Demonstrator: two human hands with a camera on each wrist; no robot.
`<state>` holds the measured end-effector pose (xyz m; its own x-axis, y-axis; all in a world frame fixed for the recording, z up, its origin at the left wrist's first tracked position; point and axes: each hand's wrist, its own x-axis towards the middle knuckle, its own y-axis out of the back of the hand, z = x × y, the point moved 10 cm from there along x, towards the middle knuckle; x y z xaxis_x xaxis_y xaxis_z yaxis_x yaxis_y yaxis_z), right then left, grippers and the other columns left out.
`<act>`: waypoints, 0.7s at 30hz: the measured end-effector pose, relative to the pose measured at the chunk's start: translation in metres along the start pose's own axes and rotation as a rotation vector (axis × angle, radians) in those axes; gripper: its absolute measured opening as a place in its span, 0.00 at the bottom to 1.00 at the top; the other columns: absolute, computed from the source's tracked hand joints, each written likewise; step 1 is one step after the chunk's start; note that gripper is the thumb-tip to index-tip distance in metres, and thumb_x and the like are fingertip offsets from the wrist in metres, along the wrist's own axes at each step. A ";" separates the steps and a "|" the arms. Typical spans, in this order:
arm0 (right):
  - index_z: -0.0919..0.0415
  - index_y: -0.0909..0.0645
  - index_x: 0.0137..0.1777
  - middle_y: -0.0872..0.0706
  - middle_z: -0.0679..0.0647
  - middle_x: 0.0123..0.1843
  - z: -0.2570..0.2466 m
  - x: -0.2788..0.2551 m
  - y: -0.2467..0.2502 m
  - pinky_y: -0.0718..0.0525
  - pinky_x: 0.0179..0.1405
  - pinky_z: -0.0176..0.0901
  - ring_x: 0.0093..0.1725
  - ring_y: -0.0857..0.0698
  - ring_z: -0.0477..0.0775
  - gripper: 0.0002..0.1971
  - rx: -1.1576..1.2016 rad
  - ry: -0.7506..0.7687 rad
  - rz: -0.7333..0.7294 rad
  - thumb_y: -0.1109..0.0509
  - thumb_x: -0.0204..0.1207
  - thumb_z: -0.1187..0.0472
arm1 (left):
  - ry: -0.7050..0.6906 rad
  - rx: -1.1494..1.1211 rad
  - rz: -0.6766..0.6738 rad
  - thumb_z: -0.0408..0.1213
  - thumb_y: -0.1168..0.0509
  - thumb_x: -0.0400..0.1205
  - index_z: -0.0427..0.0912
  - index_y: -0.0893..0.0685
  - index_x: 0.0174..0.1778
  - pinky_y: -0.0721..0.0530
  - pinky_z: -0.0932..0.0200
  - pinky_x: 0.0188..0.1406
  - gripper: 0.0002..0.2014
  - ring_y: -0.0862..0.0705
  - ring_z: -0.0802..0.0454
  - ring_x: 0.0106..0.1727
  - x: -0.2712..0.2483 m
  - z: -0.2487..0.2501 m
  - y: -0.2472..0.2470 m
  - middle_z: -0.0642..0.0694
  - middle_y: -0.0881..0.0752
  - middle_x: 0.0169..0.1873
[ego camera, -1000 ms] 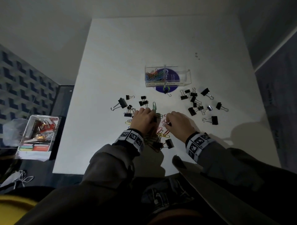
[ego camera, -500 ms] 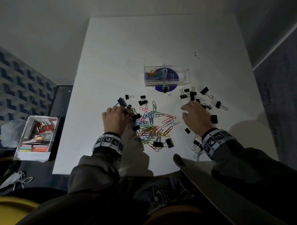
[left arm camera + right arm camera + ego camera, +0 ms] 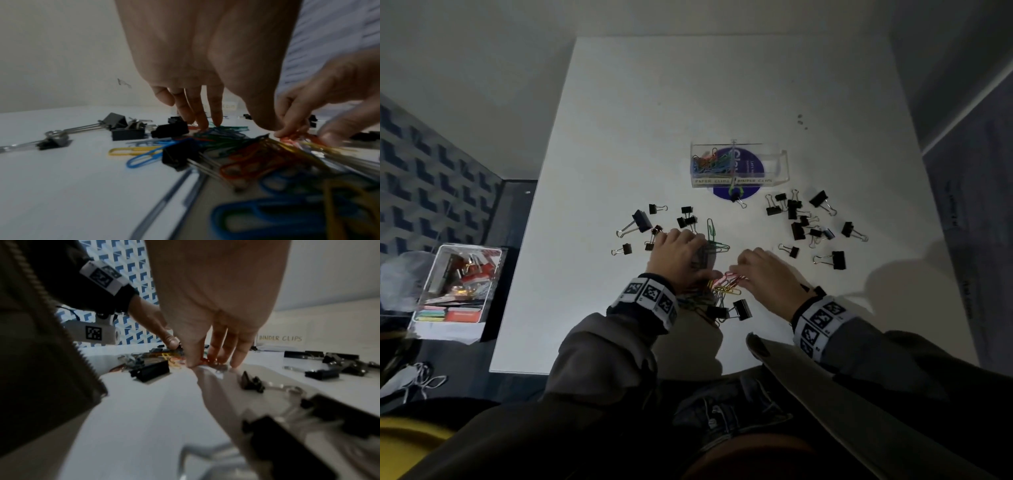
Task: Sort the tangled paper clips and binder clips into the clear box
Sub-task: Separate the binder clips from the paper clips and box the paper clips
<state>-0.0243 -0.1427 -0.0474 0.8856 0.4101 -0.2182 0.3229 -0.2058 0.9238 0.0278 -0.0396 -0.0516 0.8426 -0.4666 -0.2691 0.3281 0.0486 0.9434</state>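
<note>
Paper clips (image 3: 724,286) of many colours lie tangled on the white tabletop (image 3: 619,137), under and between both hands. Left hand (image 3: 678,255) rests straight fingers (image 3: 214,113) on the heap; right hand (image 3: 768,274) pinches a red clip from it. Binder clips (image 3: 799,219) lie scattered to either side. Clear box (image 3: 739,164) stands beyond, its left compartment holding paper clips.

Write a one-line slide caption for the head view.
Both hands, left and right, gather coloured paper clips before a clear box, black binder clips scattered around.
</note>
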 end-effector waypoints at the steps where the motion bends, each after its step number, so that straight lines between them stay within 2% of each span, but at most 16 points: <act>1: 0.59 0.14 0.51 0.15 0.56 0.45 0.000 -0.001 0.000 0.18 0.43 0.49 0.46 0.17 0.59 0.12 -0.021 0.017 0.041 0.23 0.67 0.66 | -0.003 0.007 -0.012 0.71 0.38 0.67 0.47 0.27 0.66 0.32 0.44 0.64 0.38 0.25 0.42 0.62 0.001 0.004 -0.003 0.44 0.20 0.60; 3: 0.55 0.15 0.41 0.16 0.51 0.37 0.004 0.000 -0.007 0.17 0.34 0.42 0.38 0.17 0.53 0.13 -0.090 0.008 0.036 0.18 0.59 0.66 | -0.002 -0.025 -0.019 0.63 0.35 0.71 0.46 0.27 0.66 0.31 0.44 0.64 0.33 0.24 0.41 0.63 0.002 0.012 -0.006 0.42 0.21 0.60; 5: 0.55 0.17 0.38 0.16 0.49 0.36 0.004 0.001 -0.010 0.17 0.34 0.41 0.37 0.18 0.51 0.13 -0.120 -0.002 0.039 0.18 0.57 0.67 | -0.003 -0.066 -0.011 0.48 0.36 0.77 0.43 0.27 0.66 0.28 0.44 0.62 0.23 0.24 0.39 0.63 0.002 0.019 -0.007 0.40 0.22 0.61; 7: 0.58 0.18 0.42 0.16 0.54 0.42 0.007 0.002 -0.013 0.17 0.39 0.46 0.43 0.18 0.55 0.12 -0.102 -0.021 0.014 0.24 0.61 0.72 | -0.032 -0.125 0.003 0.37 0.39 0.79 0.40 0.25 0.65 0.26 0.45 0.59 0.18 0.24 0.37 0.61 0.003 0.025 -0.005 0.37 0.21 0.60; 9: 0.61 0.21 0.48 0.17 0.57 0.49 0.013 0.004 -0.015 0.18 0.46 0.50 0.49 0.21 0.59 0.13 -0.090 -0.061 -0.013 0.31 0.66 0.76 | -0.078 -0.215 0.023 0.31 0.39 0.79 0.38 0.22 0.62 0.26 0.47 0.57 0.15 0.22 0.37 0.58 0.006 0.029 0.000 0.36 0.19 0.56; 11: 0.63 0.22 0.48 0.17 0.60 0.49 0.018 0.004 -0.011 0.19 0.46 0.52 0.50 0.21 0.61 0.10 -0.075 -0.096 -0.012 0.33 0.70 0.75 | -0.100 -0.301 0.035 0.27 0.38 0.77 0.37 0.20 0.58 0.23 0.47 0.53 0.13 0.20 0.36 0.55 0.010 0.028 0.005 0.35 0.18 0.52; 13: 0.65 0.22 0.50 0.18 0.61 0.50 0.019 0.005 -0.009 0.20 0.48 0.52 0.51 0.21 0.62 0.09 -0.065 -0.094 -0.029 0.34 0.72 0.75 | -0.095 -0.361 0.027 0.22 0.39 0.75 0.35 0.21 0.58 0.21 0.46 0.51 0.16 0.19 0.36 0.54 0.015 0.024 0.007 0.34 0.17 0.52; 15: 0.64 0.24 0.52 0.20 0.60 0.53 0.023 0.008 -0.004 0.23 0.52 0.51 0.54 0.23 0.61 0.10 -0.015 -0.092 -0.059 0.38 0.73 0.75 | -0.091 -0.387 0.024 0.20 0.40 0.73 0.35 0.21 0.59 0.20 0.47 0.52 0.18 0.19 0.36 0.54 0.018 0.021 0.009 0.34 0.17 0.53; 17: 0.63 0.23 0.51 0.20 0.59 0.52 0.035 0.017 0.016 0.26 0.54 0.49 0.53 0.24 0.58 0.05 0.116 -0.174 -0.018 0.39 0.78 0.69 | -0.103 -0.375 0.042 0.21 0.39 0.73 0.34 0.20 0.56 0.20 0.45 0.52 0.17 0.19 0.35 0.53 0.018 0.017 0.009 0.33 0.17 0.51; 19: 0.61 0.23 0.48 0.18 0.58 0.50 0.046 0.034 0.047 0.23 0.56 0.53 0.51 0.23 0.56 0.03 0.229 -0.253 0.055 0.38 0.80 0.63 | -0.092 -0.337 0.062 0.26 0.36 0.75 0.35 0.19 0.54 0.20 0.43 0.51 0.12 0.20 0.34 0.51 0.016 0.013 0.005 0.33 0.17 0.50; 21: 0.63 0.24 0.47 0.18 0.59 0.52 0.048 0.058 0.077 0.20 0.55 0.54 0.52 0.20 0.57 0.04 0.328 -0.282 0.094 0.38 0.80 0.64 | -0.039 -0.288 0.081 0.35 0.35 0.77 0.37 0.19 0.56 0.23 0.44 0.52 0.12 0.21 0.35 0.53 0.013 0.007 0.002 0.36 0.17 0.51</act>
<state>0.0686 -0.1775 -0.0039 0.9578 0.1271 -0.2578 0.2856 -0.5202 0.8049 0.0362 -0.0518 -0.0518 0.8555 -0.4846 -0.1824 0.3733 0.3330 0.8659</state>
